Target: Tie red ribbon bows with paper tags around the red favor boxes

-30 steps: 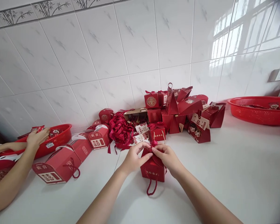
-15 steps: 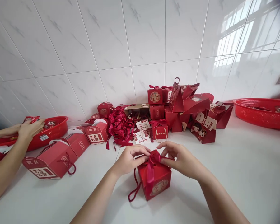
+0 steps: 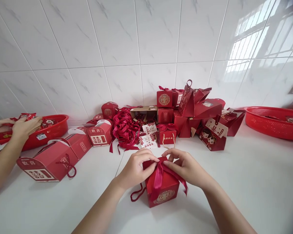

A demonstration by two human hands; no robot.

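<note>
A red gift box [image 3: 169,187] with a gold emblem stands on the white counter before me. Dark pink ribbon [image 3: 158,182] crosses its top, one tail down the front and another hanging to the right. My left hand [image 3: 138,167] pinches the ribbon at the knot from the left. From the other side, my right hand [image 3: 183,165] has its thumb and fingers closed on the ribbon by the knot. The fingertips nearly meet there and partly hide the knot. A twisted red cord handle [image 3: 136,195] loops out at the box's left side.
Red boxes [image 3: 46,161] line the left, near another person's hands [image 3: 24,126] over a red basket [image 3: 57,128]. Behind my box lie a ribbon heap [image 3: 125,128], printed cards [image 3: 147,140] and piled gift boxes [image 3: 185,112] against the tiled wall. Another red basket [image 3: 271,125] stands right.
The ribbon's right tail now hangs free below my right hand. Both hands stay at the knot. The cord handle has shifted slightly left and up. The other person's hands moved a little left.
</note>
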